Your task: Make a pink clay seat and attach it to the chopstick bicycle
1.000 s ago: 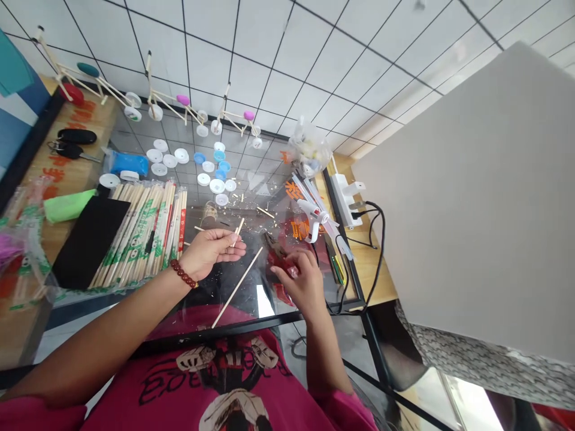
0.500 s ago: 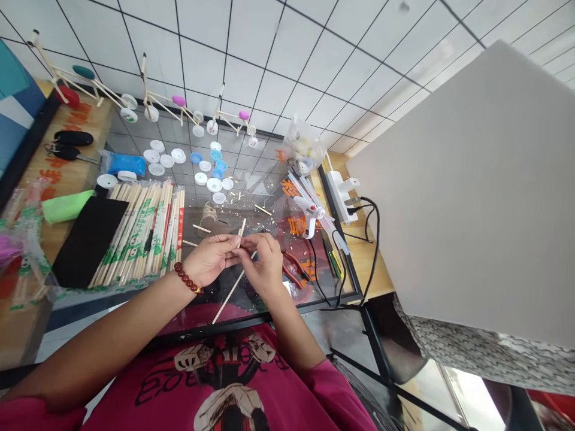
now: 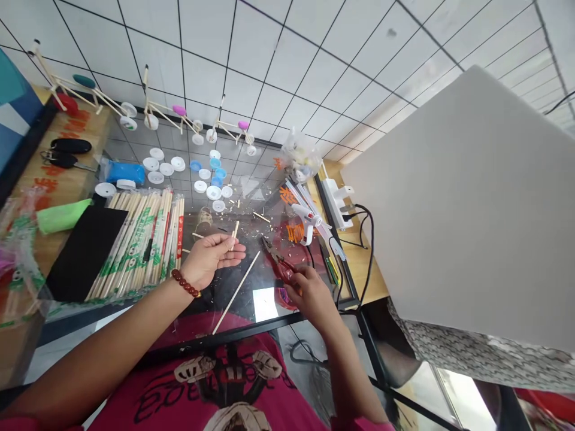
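The bare left hand pinches short pale wooden stick pieces (two, as far as can be made out) between thumb and forefinger, its other fingers loosely spread, at the centre of the frame. The bare right hand, just right of centre, has its grip curled around the handle ends of one pair of red-handled metal pliers. Between the hands, one long slim wooden stick slants across the glass-topped, black-framed desk.

Farther out, round plastic caps lie left of upper centre: five white ones in one cluster, six white and four blue ones in the next. Three bicycle-like models of pale sticks line the upper left. One white glue gun lies right of centre; the paper-wrapped wooden chopsticks at left overlap too much to count.
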A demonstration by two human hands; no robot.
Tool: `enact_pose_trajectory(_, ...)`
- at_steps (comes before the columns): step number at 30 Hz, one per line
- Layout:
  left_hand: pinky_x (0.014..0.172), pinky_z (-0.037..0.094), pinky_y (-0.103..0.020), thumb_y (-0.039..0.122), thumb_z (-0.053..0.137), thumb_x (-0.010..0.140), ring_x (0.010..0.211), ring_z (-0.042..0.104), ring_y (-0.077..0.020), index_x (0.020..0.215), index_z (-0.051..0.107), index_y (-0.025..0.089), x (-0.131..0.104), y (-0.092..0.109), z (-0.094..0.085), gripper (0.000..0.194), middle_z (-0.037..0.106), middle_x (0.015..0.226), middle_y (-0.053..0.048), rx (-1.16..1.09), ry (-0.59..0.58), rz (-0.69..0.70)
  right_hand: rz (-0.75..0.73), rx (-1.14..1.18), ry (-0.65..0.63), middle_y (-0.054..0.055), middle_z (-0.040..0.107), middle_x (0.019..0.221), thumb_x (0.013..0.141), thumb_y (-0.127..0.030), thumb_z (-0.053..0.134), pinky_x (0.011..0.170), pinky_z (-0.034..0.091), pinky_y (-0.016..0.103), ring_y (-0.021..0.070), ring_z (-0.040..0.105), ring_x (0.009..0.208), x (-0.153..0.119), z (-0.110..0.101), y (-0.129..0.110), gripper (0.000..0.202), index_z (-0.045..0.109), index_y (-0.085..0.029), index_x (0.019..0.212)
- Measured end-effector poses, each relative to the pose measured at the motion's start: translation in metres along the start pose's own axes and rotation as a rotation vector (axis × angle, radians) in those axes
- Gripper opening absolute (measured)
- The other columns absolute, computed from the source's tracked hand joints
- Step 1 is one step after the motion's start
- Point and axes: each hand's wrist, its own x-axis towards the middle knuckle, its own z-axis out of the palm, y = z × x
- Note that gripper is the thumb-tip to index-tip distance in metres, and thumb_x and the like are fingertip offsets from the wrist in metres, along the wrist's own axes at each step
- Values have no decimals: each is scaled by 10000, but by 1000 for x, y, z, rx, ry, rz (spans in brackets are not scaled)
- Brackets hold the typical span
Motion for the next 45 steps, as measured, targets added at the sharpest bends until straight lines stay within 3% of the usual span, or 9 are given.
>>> enact_pose_trajectory(3,636,604,-259,232,762,815,644,723,-143,829,694,108,-1,0,1,142,762,749,-74,46,1,26,115,378,-104,39,540,824,866,-387,599,680,472,300,159,533,727,3,-4,-11,243,603,-189,726)
enact_pose_trajectory(7,585,579,-240,352,840,717,594,700,-136,798,676,116,-5,0,2,299,743,694,-57,119,-42,40,368,1261,-395,-26,492,703,764,-610,718,452,324,202,58,356,505,-4,-2,-28,466,542,-187,682)
enact_pose_trajectory(9,562,564,-231,404,866,661,577,691,-133,778,670,120,-7,1,2,364,736,679,-49,154,-83,41,377,1538,-488,6,590,824,682,-578,824,530,440,214,68,500,580,-8,-2,-39,469,586,-174,696)
enact_pose_trajectory(11,540,548,-222,441,877,618,556,677,-127,753,665,124,-9,2,2,405,725,660,-38,188,-127,35,344,1637,-500,56,658,1045,712,-495,842,760,547,296,142,649,831,-9,-3,-49,360,690,-182,804)
enact_pose_trajectory(15,515,528,-213,448,871,607,518,645,-110,720,661,125,-11,4,1,401,699,619,-22,246,-172,1,253,1542,-485,88,584,1370,752,-444,827,1005,490,389,224,603,1162,-4,-7,-58,357,766,-225,1027)
enact_pose_trajectory(21,518,534,-219,341,815,691,515,641,-110,707,645,121,-8,7,-1,279,700,615,-34,286,-188,-52,185,1274,-497,58,668,1218,748,-521,805,954,453,354,191,613,1003,7,-9,-50,406,778,-246,1044)
enact_pose_trajectory(30,495,526,-219,207,693,806,484,632,-110,731,633,123,-7,10,-3,128,688,579,-27,350,-207,-103,84,1070,-551,86,685,1113,767,-575,764,1008,442,434,270,575,1155,15,-10,-45,450,769,-248,1076)
enact_pose_trajectory(41,471,500,-210,202,681,797,461,625,-111,718,627,138,-11,15,-3,115,676,557,-19,409,-233,-60,114,1288,-570,71,710,1085,754,-581,761,967,425,380,234,601,1033,12,-3,-49,462,778,-222,1046)
enact_pose_trajectory(45,464,490,-211,221,704,774,463,627,-116,689,625,142,-12,14,-3,141,681,561,-27,409,-236,-40,160,1342,-520,77,695,1188,713,-569,794,946,428,369,279,572,1159,10,-2,-47,459,789,-242,1035)
